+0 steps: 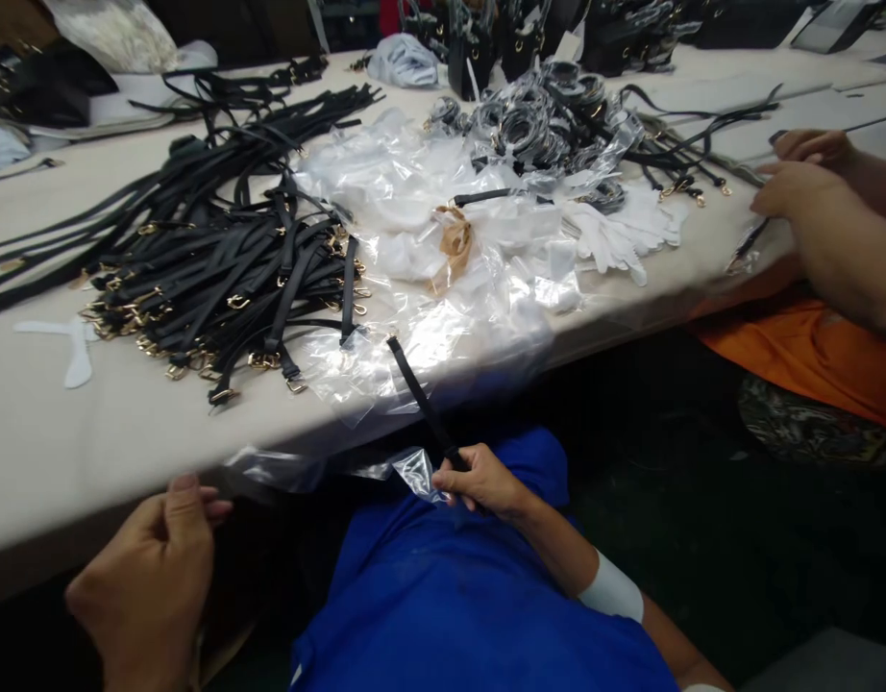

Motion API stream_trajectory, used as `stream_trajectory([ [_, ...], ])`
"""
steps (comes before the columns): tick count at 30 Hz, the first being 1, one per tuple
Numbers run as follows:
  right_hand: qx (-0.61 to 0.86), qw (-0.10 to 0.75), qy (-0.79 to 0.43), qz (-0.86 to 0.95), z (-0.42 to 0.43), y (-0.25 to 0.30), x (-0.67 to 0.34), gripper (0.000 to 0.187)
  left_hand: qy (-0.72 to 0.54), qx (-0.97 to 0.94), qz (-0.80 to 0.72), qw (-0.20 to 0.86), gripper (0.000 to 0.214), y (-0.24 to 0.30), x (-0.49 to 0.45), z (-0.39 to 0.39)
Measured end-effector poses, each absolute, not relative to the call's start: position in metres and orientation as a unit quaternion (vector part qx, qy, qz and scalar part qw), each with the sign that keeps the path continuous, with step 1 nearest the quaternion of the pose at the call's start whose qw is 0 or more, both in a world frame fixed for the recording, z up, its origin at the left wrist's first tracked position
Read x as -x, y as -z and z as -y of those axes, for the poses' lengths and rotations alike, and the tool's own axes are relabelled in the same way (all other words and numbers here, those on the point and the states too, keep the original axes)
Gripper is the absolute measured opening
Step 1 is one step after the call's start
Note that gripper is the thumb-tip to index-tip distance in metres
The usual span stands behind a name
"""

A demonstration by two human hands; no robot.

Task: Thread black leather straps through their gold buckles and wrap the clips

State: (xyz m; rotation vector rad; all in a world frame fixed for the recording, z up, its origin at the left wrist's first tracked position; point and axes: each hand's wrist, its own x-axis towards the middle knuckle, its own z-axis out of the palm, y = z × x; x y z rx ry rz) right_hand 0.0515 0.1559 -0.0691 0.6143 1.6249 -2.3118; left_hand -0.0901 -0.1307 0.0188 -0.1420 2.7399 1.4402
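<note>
My right hand (482, 478), over the blue cloth on my lap, is closed round a narrow black strap (421, 399). The strap slants up and away to the table edge, its far end over clear plastic. Crumpled clear plastic film (416, 473) shows beside the fingers of this hand. At the lower left, my left hand (151, 567) is below the table edge with its fingers curled and thumb on top. A blurred piece of clear plastic (274, 469) lies close to its fingertips; whether the fingers hold it is unclear.
A heap of black straps with gold buckles (212, 279) covers the table's left. Loose clear bags (443, 327) fill the middle, with bagged coiled straps (529, 120) behind and white cut pieces (623, 231) alongside. A co-worker's hands (803, 178) are at the right edge.
</note>
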Motion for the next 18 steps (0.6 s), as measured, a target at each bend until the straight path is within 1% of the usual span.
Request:
stream_trajectory([
  [1,-0.209,0.118,0.798,-0.552,-0.151,0.069,-0.049,0.037,-0.354,0.049,-0.934,-0.024,0.027,-0.021,0.078,0.123],
  [2,-0.204,0.112,0.802,-0.550,-0.147,0.068,-0.048,0.037,-0.306,0.021,-0.952,-0.008,0.032,-0.020,0.067,0.114],
  [3,-0.196,0.110,0.805,-0.549,-0.143,0.068,-0.046,0.038,-0.299,-0.014,-0.952,0.070,0.034,-0.016,0.057,0.105],
  [5,-0.178,0.111,0.807,-0.551,-0.136,0.068,-0.044,0.038,-0.391,-0.109,-0.863,0.302,0.028,-0.002,0.041,0.084],
  [6,-0.173,0.112,0.807,-0.553,-0.132,0.068,-0.043,0.037,-0.433,-0.145,-0.802,0.385,0.027,0.007,0.033,0.073],
  [7,-0.170,0.111,0.807,-0.555,-0.129,0.068,-0.042,0.037,-0.475,-0.175,-0.745,0.434,0.029,0.015,0.027,0.063],
  [8,-0.169,0.109,0.805,-0.558,-0.126,0.068,-0.042,0.037,-0.506,-0.182,-0.708,0.457,0.030,0.024,0.020,0.054],
  [10,-0.171,0.097,0.800,-0.567,-0.122,0.069,-0.042,0.037,-0.547,-0.144,-0.683,0.462,0.029,0.039,0.010,0.040],
  [13,-0.182,0.076,0.794,-0.575,-0.122,0.070,-0.045,0.042,-0.574,-0.058,-0.684,0.446,0.028,0.054,0.006,0.032],
  [16,-0.212,0.057,0.785,-0.580,-0.130,0.070,-0.052,0.048,-0.587,-0.031,-0.695,0.415,0.030,0.060,0.015,0.034],
  [18,-0.217,0.062,0.786,-0.576,-0.137,0.071,-0.057,0.046,-0.594,-0.025,-0.703,0.389,0.030,0.059,0.023,0.036],
])
